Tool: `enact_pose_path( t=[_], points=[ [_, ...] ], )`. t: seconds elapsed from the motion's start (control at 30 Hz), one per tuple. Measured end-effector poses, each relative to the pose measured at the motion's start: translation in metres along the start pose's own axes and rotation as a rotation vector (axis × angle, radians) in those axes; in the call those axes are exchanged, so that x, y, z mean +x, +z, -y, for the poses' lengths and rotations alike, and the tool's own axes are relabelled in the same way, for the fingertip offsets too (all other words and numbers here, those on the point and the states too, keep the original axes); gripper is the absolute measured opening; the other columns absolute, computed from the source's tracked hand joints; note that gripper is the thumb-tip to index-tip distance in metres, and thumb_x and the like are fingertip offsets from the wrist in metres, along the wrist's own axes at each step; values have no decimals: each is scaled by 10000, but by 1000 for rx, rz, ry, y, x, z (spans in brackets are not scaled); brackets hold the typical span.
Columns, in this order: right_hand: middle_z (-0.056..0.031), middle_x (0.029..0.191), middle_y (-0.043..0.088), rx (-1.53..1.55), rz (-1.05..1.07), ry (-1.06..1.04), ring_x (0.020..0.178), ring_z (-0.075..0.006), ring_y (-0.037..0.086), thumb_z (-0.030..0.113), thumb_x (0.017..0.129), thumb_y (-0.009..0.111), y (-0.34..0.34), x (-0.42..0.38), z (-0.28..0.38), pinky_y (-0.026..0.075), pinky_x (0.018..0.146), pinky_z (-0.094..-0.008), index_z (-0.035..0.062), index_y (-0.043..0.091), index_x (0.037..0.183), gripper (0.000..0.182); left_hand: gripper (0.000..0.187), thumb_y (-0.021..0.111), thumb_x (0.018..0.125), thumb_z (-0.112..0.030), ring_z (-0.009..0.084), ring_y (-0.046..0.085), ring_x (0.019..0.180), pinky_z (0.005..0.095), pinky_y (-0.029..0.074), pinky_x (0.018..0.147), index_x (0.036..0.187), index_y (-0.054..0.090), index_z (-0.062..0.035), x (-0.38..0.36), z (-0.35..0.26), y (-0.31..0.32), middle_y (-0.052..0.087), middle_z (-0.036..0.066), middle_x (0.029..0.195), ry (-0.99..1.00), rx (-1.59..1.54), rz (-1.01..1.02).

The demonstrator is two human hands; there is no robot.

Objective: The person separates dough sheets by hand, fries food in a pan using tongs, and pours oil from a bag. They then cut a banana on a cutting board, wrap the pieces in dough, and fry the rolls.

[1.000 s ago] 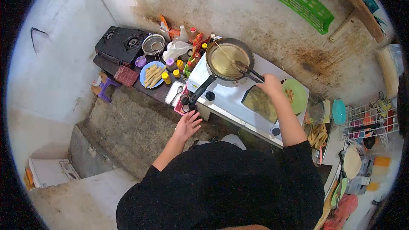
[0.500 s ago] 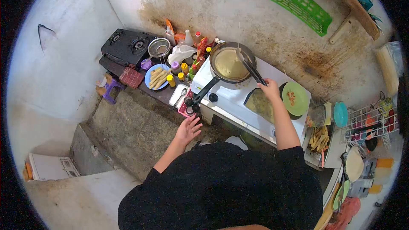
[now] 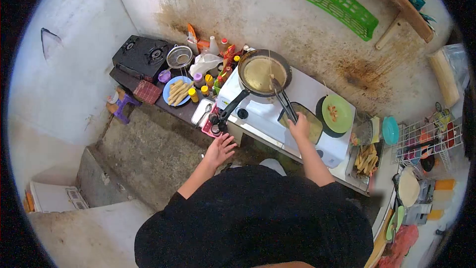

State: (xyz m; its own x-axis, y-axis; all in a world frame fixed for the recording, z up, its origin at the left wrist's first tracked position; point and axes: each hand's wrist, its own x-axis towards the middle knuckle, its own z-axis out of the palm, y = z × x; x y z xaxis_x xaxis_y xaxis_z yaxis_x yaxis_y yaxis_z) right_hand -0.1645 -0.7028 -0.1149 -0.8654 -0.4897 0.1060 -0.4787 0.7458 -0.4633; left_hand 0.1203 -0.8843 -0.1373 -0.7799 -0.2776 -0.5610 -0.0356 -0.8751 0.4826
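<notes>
My right hand (image 3: 299, 128) is closed around the dark handle of a pair of tongs (image 3: 284, 100). The tongs point up and left, their tips over the near right rim of the frying pan (image 3: 264, 73). A small brownish bit shows at the tips; what it is I cannot make out. Shiny yellowish liquid, like oil, covers the pan's bottom. My left hand (image 3: 219, 151) is empty, fingers spread, just below the end of the pan's black handle. Right of the tongs, a green plate (image 3: 342, 106) bears small brown pieces. Under my right hand lies a rectangular tray (image 3: 313, 125).
The pan sits on a white stove (image 3: 272, 114). To its left are a blue plate (image 3: 186, 100) of pale rolls, yellow-capped jars (image 3: 193, 95), a strainer (image 3: 179, 54) and a black stove (image 3: 141, 55). At right stand a tray of golden rolls (image 3: 366, 159) and a wire rack (image 3: 430, 141).
My right hand has drawn back down and left with the tongs, whose tips moved from the pan's far right side to its near right rim. The left hand stays spread.
</notes>
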Motion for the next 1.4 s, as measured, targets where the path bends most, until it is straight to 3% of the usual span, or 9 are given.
enact_pose_path(
  t=[0.13, 0.5, 0.77, 1.07, 1.17, 1.27, 1.3, 1.4],
  points=[
    [-144, 976, 545, 5, -53, 40, 910, -313, 527, 226, 688, 666, -10, -13, -1, 422, 787, -391, 44, 520, 1024, 408, 507, 330, 907, -410, 253, 430, 1124, 420, 289, 945, 1320, 289, -118, 2, 1, 1, 387, 41, 1313, -8, 5, 7],
    [-142, 1008, 540, -13, 0, 84, 913, -335, 542, 274, 708, 641, -35, -26, -3, 436, 773, -413, 69, 496, 1088, 456, 485, 355, 897, -398, 235, 457, 1099, 371, 364, 869, 1309, 320, -146, -4, -4, 3, 403, 26, 1308, -25, 27, 20],
    [-136, 975, 564, 54, -48, 66, 887, -315, 553, 270, 692, 657, -44, -30, -1, 442, 758, -400, 57, 535, 1043, 428, 478, 307, 910, -379, 253, 440, 1126, 418, 323, 930, 1309, 311, -117, 1, -6, 3, 414, 54, 1295, -20, 63, -38],
    [-150, 974, 572, 65, 12, 101, 867, -329, 567, 317, 701, 648, -57, -13, 16, 460, 734, -411, 50, 553, 1035, 438, 481, 321, 901, -357, 249, 445, 1115, 408, 332, 915, 1323, 295, -128, 4, -6, 21, 368, 48, 1329, -61, 116, 22],
    [-149, 945, 599, 215, 16, 174, 863, -311, 579, 347, 674, 676, -64, -4, 20, 460, 747, -384, 41, 589, 991, 449, 478, 345, 888, -357, 241, 460, 1095, 405, 343, 899, 1313, 317, -140, 7, -7, 22, 388, 35, 1315, -80, 133, 21],
    [-149, 918, 621, 551, 3, 245, 843, -275, 597, 366, 648, 701, -66, 2, 1, 456, 757, -352, 22, 604, 967, 479, 478, 350, 887, -354, 238, 459, 1100, 402, 342, 902, 1316, 312, -146, 9, -9, 27, 391, 33, 1314, -103, 149, 22],
    [-155, 903, 627, 614, -35, 209, 812, -231, 606, 365, 648, 712, -68, 4, -11, 459, 732, -320, -5, 597, 987, 515, 473, 341, 894, -361, 237, 455, 1106, 404, 337, 905, 1313, 312, -143, 7, -10, 32, 379, 32, 1324, -103, 179, 8],
    [-163, 885, 623, 718, -169, 262, 791, -221, 605, 355, 651, 719, -138, -22, -14, 464, 710, -312, -29, 585, 1006, 540, 471, 332, 901, -377, 235, 450, 1112, 405, 343, 899, 1308, 316, -141, 13, -5, 32, 374, 30, 1326, -124, 211, 46]
  ],
)
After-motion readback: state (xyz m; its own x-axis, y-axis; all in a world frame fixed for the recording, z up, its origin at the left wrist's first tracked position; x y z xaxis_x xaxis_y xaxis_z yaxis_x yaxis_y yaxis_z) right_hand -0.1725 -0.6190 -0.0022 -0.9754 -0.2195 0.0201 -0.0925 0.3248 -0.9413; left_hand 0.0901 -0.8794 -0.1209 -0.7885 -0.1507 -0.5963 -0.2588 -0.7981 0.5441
